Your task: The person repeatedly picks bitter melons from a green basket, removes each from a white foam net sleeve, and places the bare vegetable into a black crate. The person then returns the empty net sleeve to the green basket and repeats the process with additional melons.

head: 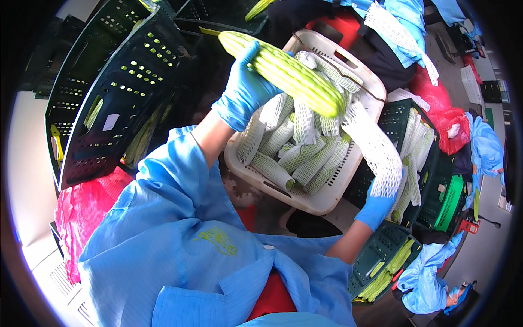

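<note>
My left hand, in a blue glove, grips a pale green bitter melon over the crate. The melon tilts down to the right. My right hand, also gloved, is inside a white foam net sleeve, which hides its fingers. The sleeve's far end lies close to the melon's lower tip; whether they touch I cannot tell. Beneath both, a cream plastic crate holds several net-covered bitter melons.
Dark green perforated crates stand at the left. To the right, another crate holds sleeved melons, and a lower one holds bare melons. Red mesh sacking lies at left. Co-workers in blue sit nearby; one gloved hand is beside a net sleeve.
</note>
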Motion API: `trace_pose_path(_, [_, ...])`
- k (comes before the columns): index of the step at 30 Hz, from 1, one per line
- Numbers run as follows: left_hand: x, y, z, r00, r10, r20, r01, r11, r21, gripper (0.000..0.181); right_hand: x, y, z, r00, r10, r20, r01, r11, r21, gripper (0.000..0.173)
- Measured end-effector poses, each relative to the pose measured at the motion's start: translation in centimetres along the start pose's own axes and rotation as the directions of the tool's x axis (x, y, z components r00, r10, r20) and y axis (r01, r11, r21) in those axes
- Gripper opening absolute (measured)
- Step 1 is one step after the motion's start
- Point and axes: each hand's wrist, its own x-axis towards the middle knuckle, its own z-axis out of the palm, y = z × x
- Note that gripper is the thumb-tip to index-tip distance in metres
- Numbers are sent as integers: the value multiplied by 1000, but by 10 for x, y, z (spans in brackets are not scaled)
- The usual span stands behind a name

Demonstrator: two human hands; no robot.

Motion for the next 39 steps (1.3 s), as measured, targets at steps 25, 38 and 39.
trace_pose_path(25, [-59,-12,45,938,173,301,-347,499,794,55,-7,47,-9,909,-372,188,408,703,-583,36])
trace_pose_path(38, [-235,211,157,527,331,783,-707,-341,620,58,-62,115,-71,819,-366,441,509,111,-853,33])
trace_pose_path(39, [-259,220,178,604,314,733,-587,-446,675,61,-66,146,-93,810,-337,481,494,-50,-868,33])
